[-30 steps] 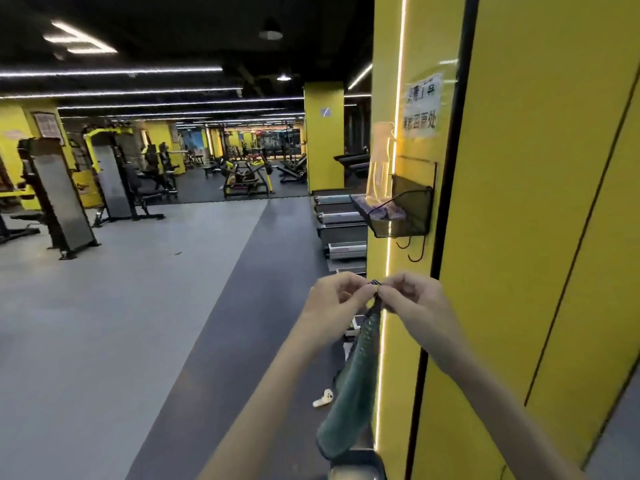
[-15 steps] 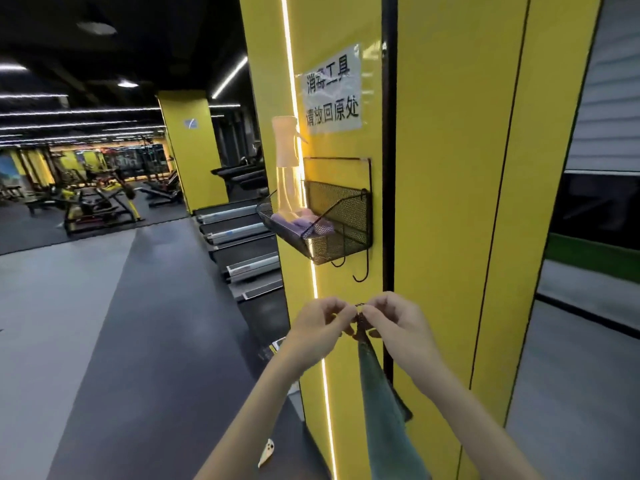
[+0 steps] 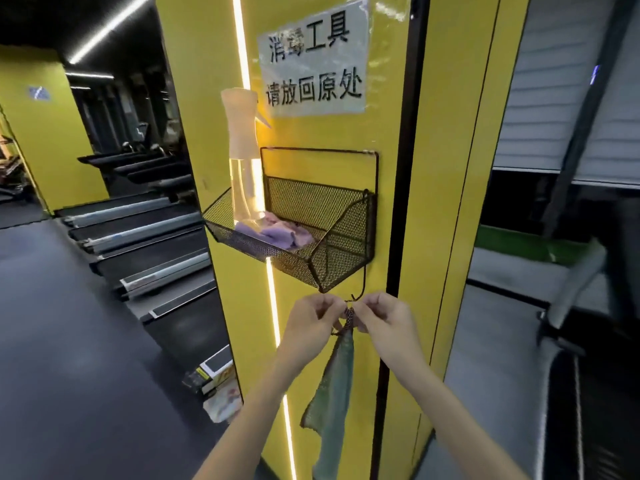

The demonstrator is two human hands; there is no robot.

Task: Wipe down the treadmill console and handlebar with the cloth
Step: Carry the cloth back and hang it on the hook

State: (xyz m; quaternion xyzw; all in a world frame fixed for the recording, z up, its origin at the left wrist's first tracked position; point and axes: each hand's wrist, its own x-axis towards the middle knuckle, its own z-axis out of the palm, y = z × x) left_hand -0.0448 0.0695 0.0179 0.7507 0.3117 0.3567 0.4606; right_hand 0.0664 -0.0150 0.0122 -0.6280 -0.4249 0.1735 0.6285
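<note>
Down at lower centre, green cloth (image 3: 332,403) dangling in front of the yellow pillar (image 3: 322,133), dark corner loop (image 3: 349,317) up top. Pinched there from both sides: left hand (image 3: 313,322) and right hand (image 3: 382,322), fingers curled tight on the loop, just under the wire hook (image 3: 364,278). Above, black mesh basket (image 3: 346,216) holding purple cloth (image 3: 284,233) and spray bottle (image 3: 242,150); paper sign (image 3: 313,60) higher still. Treadmills (image 3: 138,230) off at left.
</note>
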